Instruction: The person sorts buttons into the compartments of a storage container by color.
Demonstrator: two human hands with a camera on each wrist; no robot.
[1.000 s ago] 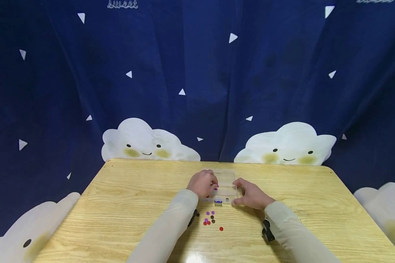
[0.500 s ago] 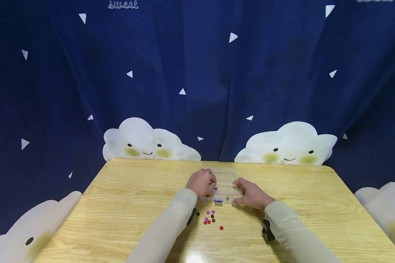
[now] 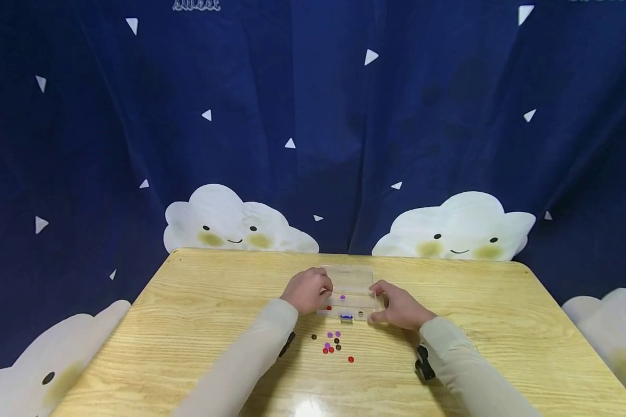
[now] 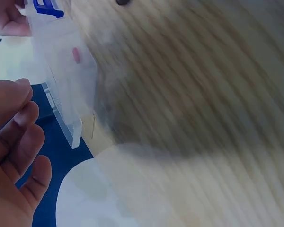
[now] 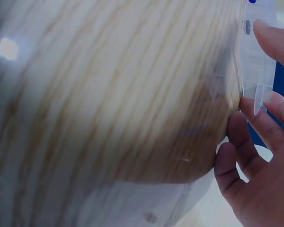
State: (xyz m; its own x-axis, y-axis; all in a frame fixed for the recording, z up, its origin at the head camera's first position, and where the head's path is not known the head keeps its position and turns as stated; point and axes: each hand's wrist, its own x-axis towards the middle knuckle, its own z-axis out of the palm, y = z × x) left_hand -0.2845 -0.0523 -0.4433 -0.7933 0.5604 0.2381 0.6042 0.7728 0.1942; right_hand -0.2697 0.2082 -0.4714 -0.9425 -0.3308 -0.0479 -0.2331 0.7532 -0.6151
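Observation:
A clear plastic box (image 3: 365,301) with its lid (image 3: 349,277) laid back stands on the table, a blue latch (image 3: 346,318) at its front. Inside lie a purple bead (image 3: 342,297), a red bead (image 3: 328,308) and a dark bead (image 3: 361,313), apart from one another. My left hand (image 3: 308,291) is just off the box's left side; in the left wrist view its fingers (image 4: 26,139) are loosely bent and nothing shows in them. My right hand (image 3: 399,307) holds the box's right end, thumb (image 5: 279,42) at the front and fingers round the side.
Several small round beads lie in front of the box: purple beads (image 3: 330,335), black beads (image 3: 338,347) and red beads (image 3: 331,349), with one red bead (image 3: 351,359) farther right. The wooden table (image 3: 214,301) ends at a blue curtain (image 3: 313,116) with white clouds.
My left hand has drawn back to the left out of the box, and a purple bead it pinched earlier now lies inside. My right hand has stayed at the box.

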